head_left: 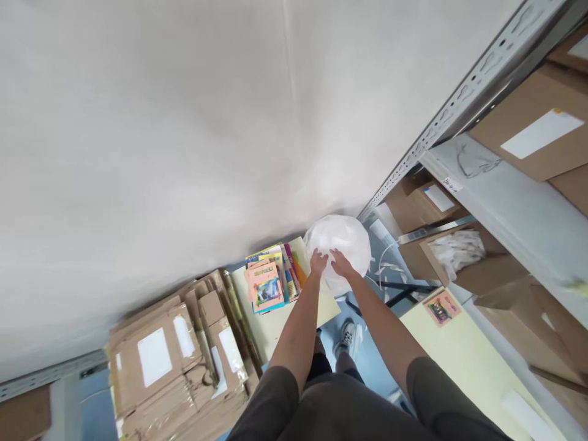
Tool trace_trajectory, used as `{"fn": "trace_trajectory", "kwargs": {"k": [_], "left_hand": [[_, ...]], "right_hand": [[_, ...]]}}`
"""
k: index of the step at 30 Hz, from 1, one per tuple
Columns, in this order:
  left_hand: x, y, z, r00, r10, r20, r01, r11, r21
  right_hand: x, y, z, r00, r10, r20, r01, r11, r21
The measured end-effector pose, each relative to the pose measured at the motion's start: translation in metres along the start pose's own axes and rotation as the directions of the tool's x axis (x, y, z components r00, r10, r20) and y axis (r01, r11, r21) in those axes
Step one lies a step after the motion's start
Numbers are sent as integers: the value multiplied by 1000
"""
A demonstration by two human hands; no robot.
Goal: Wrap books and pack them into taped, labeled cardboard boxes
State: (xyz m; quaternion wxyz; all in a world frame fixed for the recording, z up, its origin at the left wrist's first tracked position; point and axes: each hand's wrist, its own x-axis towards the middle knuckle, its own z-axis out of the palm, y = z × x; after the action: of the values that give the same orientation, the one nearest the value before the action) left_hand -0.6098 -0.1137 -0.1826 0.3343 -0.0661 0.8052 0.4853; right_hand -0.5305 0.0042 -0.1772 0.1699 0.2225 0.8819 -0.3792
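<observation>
A large round white plastic bundle (pixel 342 236), perhaps a stuffed bag or a wrapped roll, stands against the wall at the end of a pale table (pixel 275 327). Both arms reach down to its near side. My left hand (pixel 318 261) rests on the plastic with thumb and fingers apart. Close beside it, my right hand (pixel 340 263) touches the same surface, fingers stretched out. Left of the hands, a pile of colourful booklets (pixel 269 288) with a pink cover on top lies on the table.
Flattened cardboard boxes (pixel 154 358) stack at the lower left. On the right, a metal shelf (pixel 505 190) holds cardboard boxes, one with white crumpled material (pixel 457 251). A second pale table (pixel 463 349) carries a pink booklet (pixel 441 307). White cables hang behind the bundle.
</observation>
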Motion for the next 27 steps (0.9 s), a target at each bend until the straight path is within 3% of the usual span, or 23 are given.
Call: {"fn": "trace_trajectory", "kwargs": {"k": [4, 8, 12, 15, 18, 23, 27], "left_hand": [[0, 9, 9, 999, -8, 39, 2, 988, 154], [-15, 15, 13, 995, 97, 38, -104, 961, 256], [-39, 20, -4, 956, 290, -37, -287, 956, 60], [-58, 31, -27, 930, 361, -64, -367, 919, -147], [-78, 55, -53, 915, 399, -60, -401, 880, -253], [-111, 110, -91, 872, 485, 66, -444, 841, -310], [-133, 140, -111, 853, 514, 88, -469, 830, -301]], "right_hand": [[-8, 20, -2, 992, -72, -108, 82, 992, 98], [-19, 33, -22, 978, -34, -208, 62, 990, 127], [-35, 28, -42, 954, -8, -301, 68, 979, 191], [-49, 10, -51, 946, 0, -325, 91, 960, 263], [-62, -20, -58, 945, -39, -324, 163, 916, 366], [-83, -73, -79, 899, -189, -394, 360, 832, 422], [-103, -95, -105, 839, -217, -499, 419, 842, 339]]}}
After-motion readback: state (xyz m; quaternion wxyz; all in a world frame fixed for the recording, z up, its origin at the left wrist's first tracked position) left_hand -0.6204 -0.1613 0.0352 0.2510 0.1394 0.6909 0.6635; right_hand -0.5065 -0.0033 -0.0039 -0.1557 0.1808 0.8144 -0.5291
